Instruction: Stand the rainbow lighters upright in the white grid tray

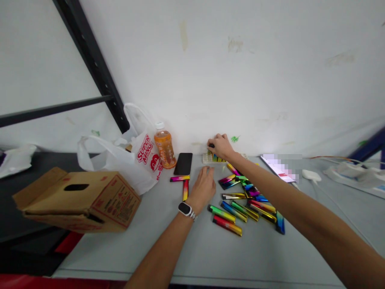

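My right hand (221, 147) is pinched on a lighter (211, 145), whose dark end shows at the fingertips. It is over a pale tray (205, 158) against the wall, where several shiny lighters stand in its slots. My left hand (204, 186), with a smartwatch at the wrist, lies on the table with fingers loosely extended and nothing visible in them. Left of it are a pink-yellow lighter (179, 178) and a red-yellow lighter (185, 190). Between my arms lies a loose pile of metallic gradient lighters (234, 210), partly hidden by my right forearm.
A black phone (183, 163) and an orange drink bottle (165, 146) stand left of the tray. Further left are a white plastic bag (132, 168) and an open cardboard box (81, 200). A lit tablet (278, 168), a charger (311, 176) and a power strip (355, 178) are rightward.
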Motion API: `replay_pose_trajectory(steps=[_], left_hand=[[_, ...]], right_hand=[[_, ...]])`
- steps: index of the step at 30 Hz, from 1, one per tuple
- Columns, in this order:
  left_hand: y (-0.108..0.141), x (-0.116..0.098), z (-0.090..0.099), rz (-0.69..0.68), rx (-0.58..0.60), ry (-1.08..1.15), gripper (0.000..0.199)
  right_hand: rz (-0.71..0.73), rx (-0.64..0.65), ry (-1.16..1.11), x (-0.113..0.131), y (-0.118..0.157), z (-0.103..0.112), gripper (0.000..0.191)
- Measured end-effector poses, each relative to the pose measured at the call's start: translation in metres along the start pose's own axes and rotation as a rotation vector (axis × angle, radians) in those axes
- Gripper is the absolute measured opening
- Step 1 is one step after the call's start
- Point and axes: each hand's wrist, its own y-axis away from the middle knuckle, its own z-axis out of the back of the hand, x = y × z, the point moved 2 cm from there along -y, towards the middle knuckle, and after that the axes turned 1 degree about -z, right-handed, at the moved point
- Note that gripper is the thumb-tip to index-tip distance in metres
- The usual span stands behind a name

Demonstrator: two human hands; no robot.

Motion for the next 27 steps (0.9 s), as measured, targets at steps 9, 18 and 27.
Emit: replay_pose_trajectory(steps=[9, 18, 27], left_hand=[[-0.002, 0.013, 0.025, 0.286, -0.080, -0.202, 0.024], [-0.002, 0.014, 0.022, 0.275, 0.026, -0.263, 0.028], [-0.003, 0.012, 0.018, 0.245, 0.006, -0.237, 0.028]], right_hand=[[0.032, 0.051, 0.035, 0.002, -0.007, 0.006, 0.027], [-0.022, 0.023, 0.024, 0.003, -0.007, 0.002, 0.027], [-0.054, -0.110, 0.098, 0.010, 0.008, 0.007, 0.034]])
